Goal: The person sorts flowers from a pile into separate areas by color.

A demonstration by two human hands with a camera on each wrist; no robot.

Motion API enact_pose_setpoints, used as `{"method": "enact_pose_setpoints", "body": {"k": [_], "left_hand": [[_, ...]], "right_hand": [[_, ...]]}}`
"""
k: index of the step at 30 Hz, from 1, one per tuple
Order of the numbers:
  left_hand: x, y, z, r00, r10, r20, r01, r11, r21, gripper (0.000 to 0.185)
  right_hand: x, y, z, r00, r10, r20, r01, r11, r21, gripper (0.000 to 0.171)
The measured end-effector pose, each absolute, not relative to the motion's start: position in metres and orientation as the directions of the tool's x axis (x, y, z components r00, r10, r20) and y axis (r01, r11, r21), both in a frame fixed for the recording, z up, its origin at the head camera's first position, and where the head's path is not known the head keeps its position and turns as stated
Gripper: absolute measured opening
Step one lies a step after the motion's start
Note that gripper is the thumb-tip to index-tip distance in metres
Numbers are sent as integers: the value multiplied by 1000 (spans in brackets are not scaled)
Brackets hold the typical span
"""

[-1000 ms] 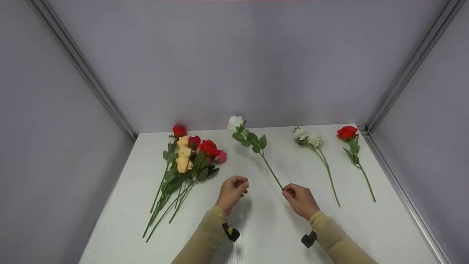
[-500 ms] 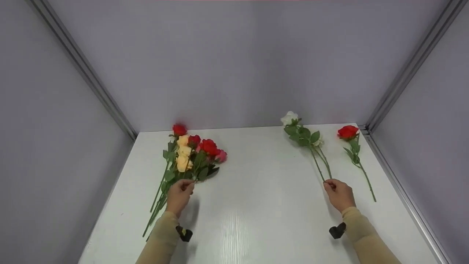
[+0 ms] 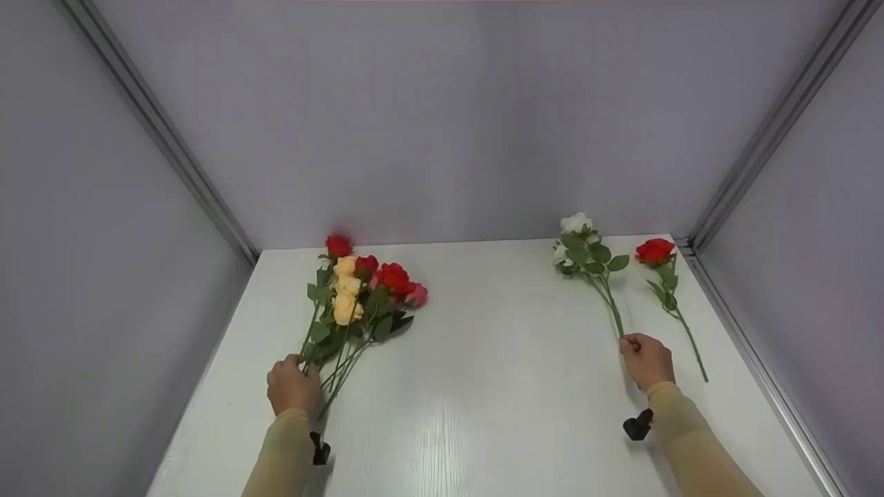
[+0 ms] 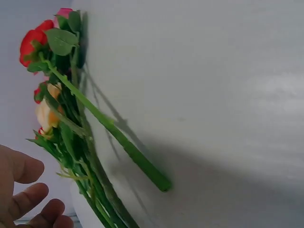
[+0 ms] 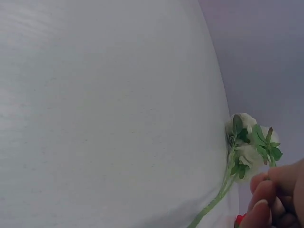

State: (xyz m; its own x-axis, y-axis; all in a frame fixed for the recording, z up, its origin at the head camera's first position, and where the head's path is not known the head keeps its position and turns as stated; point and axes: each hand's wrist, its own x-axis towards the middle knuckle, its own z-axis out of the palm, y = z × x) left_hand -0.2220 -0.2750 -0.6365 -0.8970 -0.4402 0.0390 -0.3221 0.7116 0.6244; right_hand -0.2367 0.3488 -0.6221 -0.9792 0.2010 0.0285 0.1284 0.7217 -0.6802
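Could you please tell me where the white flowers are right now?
In the head view, the white flowers are toward the right side of the white table, just left of the lone red flower, with the right hand at their stems.

Your left hand (image 4: 21, 205), lower left: fingers spaced, slightly bent, beside the bundled stems (image 4: 105, 185). Before you: red bloom (image 4: 29, 47), upper left; pink bloom (image 4: 64, 11), top edge; peach bloom (image 4: 45, 114), below both; bright green stem (image 4: 137, 154), slanting across the white counter (image 4: 204, 85); broad leaf (image 4: 61, 42), green.
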Motion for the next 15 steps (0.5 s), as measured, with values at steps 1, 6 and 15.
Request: {"method": "enact_pose_setpoints", "body": {"k": [1, 6, 15], "left_hand": [[-221, -277, -640, -893, -449, 34, -340, 722, 602, 36], [-220, -284, -654, -895, -445, -7, -366, 726, 582, 40], [-220, -288, -663, -902, -427, -64, -369, 686, 627, 41]], "right_hand": [[-237, 348, -624, -981, 193, 24, 127, 728, -673, 29], [-239, 346, -630, -986, 165, -8, 132, 756, -641, 27], [-238, 348, -641, -977, 170, -126, 212, 768, -605, 30]]}}
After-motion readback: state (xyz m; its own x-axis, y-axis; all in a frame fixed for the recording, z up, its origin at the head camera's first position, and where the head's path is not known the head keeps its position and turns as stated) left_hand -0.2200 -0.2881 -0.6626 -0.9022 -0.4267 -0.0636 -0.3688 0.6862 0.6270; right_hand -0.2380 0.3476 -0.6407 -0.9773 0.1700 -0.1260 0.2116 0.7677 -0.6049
